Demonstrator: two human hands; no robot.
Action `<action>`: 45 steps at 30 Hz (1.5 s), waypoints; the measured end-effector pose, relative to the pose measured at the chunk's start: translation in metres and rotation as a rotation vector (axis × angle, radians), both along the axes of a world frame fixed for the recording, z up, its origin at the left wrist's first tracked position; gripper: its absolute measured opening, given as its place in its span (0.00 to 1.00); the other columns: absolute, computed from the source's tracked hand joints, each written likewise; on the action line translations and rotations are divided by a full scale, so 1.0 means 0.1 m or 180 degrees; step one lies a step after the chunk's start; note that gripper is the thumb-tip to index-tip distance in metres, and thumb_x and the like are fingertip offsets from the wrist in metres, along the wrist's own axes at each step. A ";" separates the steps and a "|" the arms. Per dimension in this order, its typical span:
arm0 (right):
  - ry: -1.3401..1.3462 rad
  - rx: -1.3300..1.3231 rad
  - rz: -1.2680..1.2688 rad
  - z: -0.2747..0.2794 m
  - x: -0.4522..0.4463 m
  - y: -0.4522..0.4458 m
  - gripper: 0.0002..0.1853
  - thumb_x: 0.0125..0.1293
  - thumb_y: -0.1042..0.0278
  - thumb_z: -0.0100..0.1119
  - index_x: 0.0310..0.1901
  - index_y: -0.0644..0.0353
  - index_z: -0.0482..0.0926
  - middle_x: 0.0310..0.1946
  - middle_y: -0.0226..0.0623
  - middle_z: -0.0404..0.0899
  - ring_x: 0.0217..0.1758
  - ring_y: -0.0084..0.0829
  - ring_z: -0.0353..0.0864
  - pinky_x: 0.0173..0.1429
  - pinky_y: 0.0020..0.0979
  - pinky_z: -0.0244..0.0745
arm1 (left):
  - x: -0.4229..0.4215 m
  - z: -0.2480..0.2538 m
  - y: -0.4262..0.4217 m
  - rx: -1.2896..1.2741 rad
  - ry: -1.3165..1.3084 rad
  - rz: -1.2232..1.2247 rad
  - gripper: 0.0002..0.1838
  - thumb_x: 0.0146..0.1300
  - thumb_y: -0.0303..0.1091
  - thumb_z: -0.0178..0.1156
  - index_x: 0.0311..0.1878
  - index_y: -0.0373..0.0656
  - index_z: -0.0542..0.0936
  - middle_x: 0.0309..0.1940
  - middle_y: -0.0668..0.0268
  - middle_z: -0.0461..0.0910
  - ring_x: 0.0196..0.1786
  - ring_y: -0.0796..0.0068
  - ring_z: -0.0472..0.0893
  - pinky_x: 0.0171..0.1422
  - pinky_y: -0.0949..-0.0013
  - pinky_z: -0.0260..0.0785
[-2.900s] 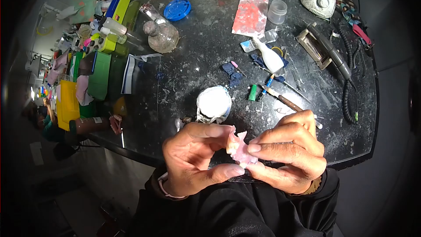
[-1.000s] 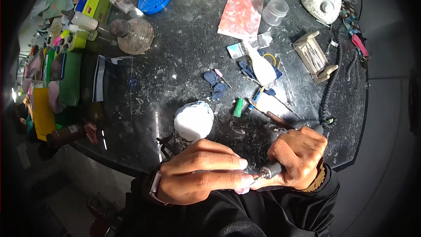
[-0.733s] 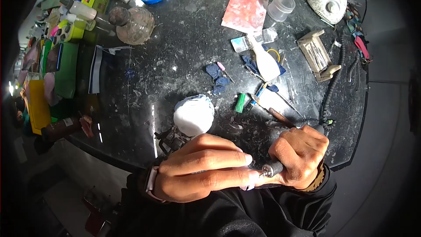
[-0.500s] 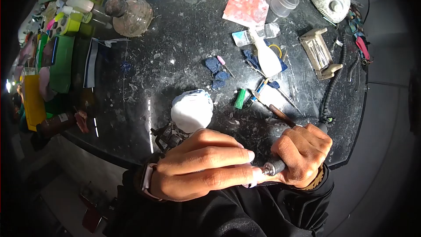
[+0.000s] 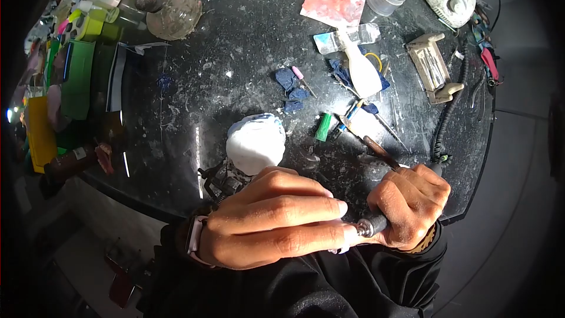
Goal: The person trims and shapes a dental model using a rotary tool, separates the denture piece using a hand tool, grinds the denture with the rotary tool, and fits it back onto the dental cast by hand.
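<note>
My right hand (image 5: 412,207) is closed around a dark rotary handpiece (image 5: 373,225), its metal nose pointing left. My left hand (image 5: 273,218) is closed, fingers stretched across a small pale pinkish piece (image 5: 341,250) that shows only at its edge. The fingertips meet the handpiece's tip, which they hide. Just beyond my left hand sits a white plaster-like block (image 5: 256,144) on a dark metal frame (image 5: 219,184). A brown-handled tool (image 5: 379,150) lies just past my right hand.
A green cap (image 5: 323,126), thin tools and blue scraps (image 5: 292,89) lie mid-table near a white bottle (image 5: 364,73). A coiled cord (image 5: 450,123) runs down the right side, beside a bur holder (image 5: 429,65). A glass burner (image 5: 173,15) and green bin (image 5: 79,79) stand left.
Both hands and the handpiece sit slightly further right in view, still held together. The tabletop things have shifted slightly upward in view, as the head moved.
</note>
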State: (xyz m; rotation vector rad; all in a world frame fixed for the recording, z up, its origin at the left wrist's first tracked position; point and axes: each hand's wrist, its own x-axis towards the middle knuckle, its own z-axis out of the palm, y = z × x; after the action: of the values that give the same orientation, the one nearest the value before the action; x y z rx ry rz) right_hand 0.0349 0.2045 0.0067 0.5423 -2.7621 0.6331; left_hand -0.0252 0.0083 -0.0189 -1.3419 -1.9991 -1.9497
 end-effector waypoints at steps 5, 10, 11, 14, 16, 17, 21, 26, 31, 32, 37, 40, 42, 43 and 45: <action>-0.0234 0.0044 -0.0194 0.06 0.03 -0.02 0.29 0.40 0.35 0.66 0.18 0.55 0.68 0.12 0.28 0.63 0.13 0.27 0.64 0.21 0.28 0.54 | 0.01 0.05 -0.03 -0.0182 -0.0144 -0.0017 0.12 0.42 0.26 0.74 0.31 0.42 0.83 0.32 0.64 0.80 0.32 0.71 0.81 0.34 0.77 0.77; -0.0178 0.0137 -0.0209 0.07 0.01 -0.05 0.29 0.42 0.35 0.67 0.18 0.54 0.67 0.13 0.27 0.62 0.13 0.25 0.64 0.20 0.27 0.54 | 0.03 0.01 -0.04 -0.0082 -0.0164 -0.0072 0.16 0.44 0.25 0.72 0.40 0.42 0.84 0.39 0.65 0.80 0.37 0.72 0.80 0.37 0.76 0.73; -0.0153 0.0153 -0.0164 0.07 0.00 -0.04 0.29 0.44 0.36 0.67 0.18 0.54 0.67 0.13 0.26 0.63 0.13 0.24 0.64 0.19 0.25 0.54 | 0.03 0.01 -0.06 -0.0089 -0.0218 -0.0121 0.19 0.45 0.25 0.71 0.44 0.42 0.84 0.42 0.66 0.80 0.40 0.72 0.80 0.38 0.75 0.71; -0.0186 0.0130 -0.0189 0.07 0.01 -0.04 0.29 0.43 0.35 0.66 0.18 0.55 0.67 0.13 0.27 0.62 0.13 0.26 0.64 0.20 0.27 0.54 | 0.02 0.01 -0.07 -0.0150 -0.0237 -0.0161 0.18 0.45 0.25 0.71 0.43 0.42 0.84 0.42 0.66 0.80 0.40 0.72 0.80 0.38 0.75 0.71; -0.0231 0.0131 -0.0220 0.07 0.02 -0.04 0.29 0.42 0.34 0.66 0.18 0.55 0.67 0.13 0.28 0.62 0.13 0.27 0.64 0.21 0.28 0.53 | 0.01 -0.01 -0.02 -0.0085 -0.0073 0.0000 0.14 0.42 0.26 0.74 0.36 0.42 0.83 0.36 0.65 0.80 0.34 0.72 0.80 0.35 0.77 0.74; -0.0246 0.0150 -0.0217 0.07 0.02 -0.05 0.29 0.42 0.34 0.66 0.18 0.55 0.67 0.13 0.28 0.61 0.13 0.27 0.64 0.21 0.28 0.53 | 0.01 -0.01 0.00 -0.0053 0.0006 0.0079 0.13 0.41 0.26 0.75 0.32 0.42 0.83 0.32 0.64 0.80 0.31 0.72 0.80 0.33 0.77 0.75; -0.0235 0.0138 -0.0235 0.07 0.02 -0.03 0.29 0.43 0.34 0.65 0.17 0.55 0.67 0.12 0.28 0.62 0.13 0.27 0.64 0.21 0.28 0.53 | -0.03 0.00 -0.01 -0.0061 0.0070 -0.0033 0.13 0.41 0.27 0.75 0.32 0.43 0.83 0.32 0.65 0.80 0.31 0.73 0.80 0.33 0.78 0.75; -0.0325 0.0068 -0.0120 0.07 0.04 0.00 0.29 0.43 0.33 0.64 0.16 0.54 0.68 0.13 0.27 0.64 0.14 0.27 0.66 0.22 0.27 0.56 | 0.00 -0.07 0.00 0.0187 0.0193 -0.0058 0.14 0.45 0.29 0.72 0.38 0.46 0.84 0.39 0.68 0.80 0.41 0.71 0.80 0.40 0.71 0.73; -0.0248 0.0075 -0.0093 0.07 0.04 0.02 0.29 0.46 0.33 0.62 0.16 0.54 0.68 0.13 0.27 0.65 0.15 0.28 0.67 0.23 0.27 0.59 | 0.03 0.01 0.01 0.0061 0.0221 0.0066 0.13 0.46 0.30 0.74 0.36 0.54 0.83 0.36 0.72 0.80 0.40 0.72 0.81 0.44 0.69 0.74; -0.0254 0.0087 -0.0063 0.07 0.03 0.02 0.29 0.47 0.33 0.62 0.16 0.54 0.68 0.14 0.27 0.66 0.15 0.28 0.67 0.24 0.27 0.59 | 0.02 0.00 0.01 0.0062 0.0273 0.0060 0.13 0.46 0.30 0.74 0.36 0.54 0.83 0.36 0.72 0.80 0.40 0.72 0.81 0.44 0.69 0.74; -0.0300 0.0169 -0.0068 0.07 0.05 -0.01 0.29 0.49 0.33 0.61 0.17 0.54 0.68 0.14 0.27 0.65 0.14 0.27 0.66 0.23 0.27 0.57 | 0.02 -0.04 0.02 0.0057 0.0481 0.0150 0.14 0.45 0.32 0.74 0.36 0.54 0.83 0.36 0.72 0.80 0.40 0.72 0.81 0.43 0.69 0.74; -0.0365 0.0133 -0.0002 0.07 0.05 0.00 0.28 0.51 0.34 0.60 0.17 0.54 0.69 0.14 0.27 0.65 0.14 0.26 0.66 0.22 0.27 0.56 | 0.03 -0.02 0.02 0.0056 0.0446 0.0154 0.14 0.44 0.32 0.75 0.36 0.55 0.83 0.36 0.73 0.80 0.40 0.72 0.81 0.43 0.69 0.74; -0.0370 0.0146 0.0019 0.07 0.05 0.01 0.28 0.51 0.34 0.60 0.17 0.54 0.69 0.14 0.27 0.65 0.14 0.26 0.66 0.22 0.27 0.56 | 0.02 -0.04 0.02 0.0093 0.0506 0.0169 0.15 0.43 0.32 0.75 0.36 0.54 0.83 0.37 0.72 0.80 0.40 0.72 0.81 0.43 0.69 0.74; -0.0365 0.0178 0.0010 0.07 0.04 0.00 0.29 0.51 0.34 0.60 0.17 0.54 0.68 0.13 0.26 0.65 0.14 0.26 0.66 0.22 0.27 0.56 | 0.02 -0.05 0.02 0.0112 0.0535 0.0177 0.15 0.43 0.32 0.76 0.36 0.54 0.83 0.37 0.72 0.80 0.40 0.71 0.81 0.44 0.68 0.74; -0.0334 0.0148 -0.0019 0.07 0.04 0.00 0.29 0.51 0.33 0.60 0.16 0.54 0.68 0.13 0.26 0.65 0.14 0.26 0.66 0.22 0.27 0.55 | 0.01 -0.03 0.02 0.0105 0.0477 0.0140 0.16 0.42 0.31 0.76 0.37 0.53 0.83 0.37 0.70 0.80 0.40 0.71 0.81 0.44 0.67 0.74</action>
State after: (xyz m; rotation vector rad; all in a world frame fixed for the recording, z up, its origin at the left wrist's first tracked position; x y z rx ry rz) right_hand 0.0387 0.2044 0.0134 0.5248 -2.8819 0.6140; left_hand -0.0240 0.0100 -0.0222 -1.3795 -1.9037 -1.7978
